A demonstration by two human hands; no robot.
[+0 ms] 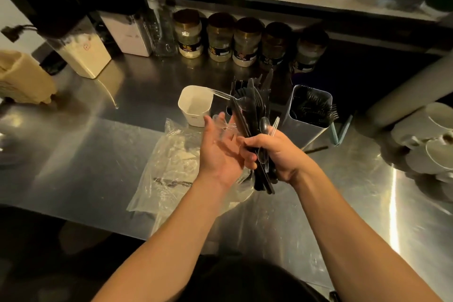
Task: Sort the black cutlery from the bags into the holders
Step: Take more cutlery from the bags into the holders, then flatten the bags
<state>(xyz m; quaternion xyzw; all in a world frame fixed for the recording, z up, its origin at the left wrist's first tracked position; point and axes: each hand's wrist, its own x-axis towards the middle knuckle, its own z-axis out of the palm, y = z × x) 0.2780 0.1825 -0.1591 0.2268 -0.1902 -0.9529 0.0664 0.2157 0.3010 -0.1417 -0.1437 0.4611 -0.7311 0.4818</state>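
Observation:
My right hand (274,154) grips a thick bundle of black cutlery (255,115), forks and knives pointing up, with a few clear plastic spoons mixed in. My left hand (220,149) is held open, palm up, just left of the bundle and touching its lower part. A white square holder (196,108) stands behind my left hand and looks empty. A grey square holder (308,113) at the right holds black forks. Another holder behind the bundle is mostly hidden. A clear plastic bag (171,162) lies flat on the steel counter under my left forearm.
A row of glass jars (245,41) lines the back under a shelf. White storage containers (83,51) stand at back left, a brown paper bag (22,78) at far left. Stacked white cups (431,140) sit at the right edge.

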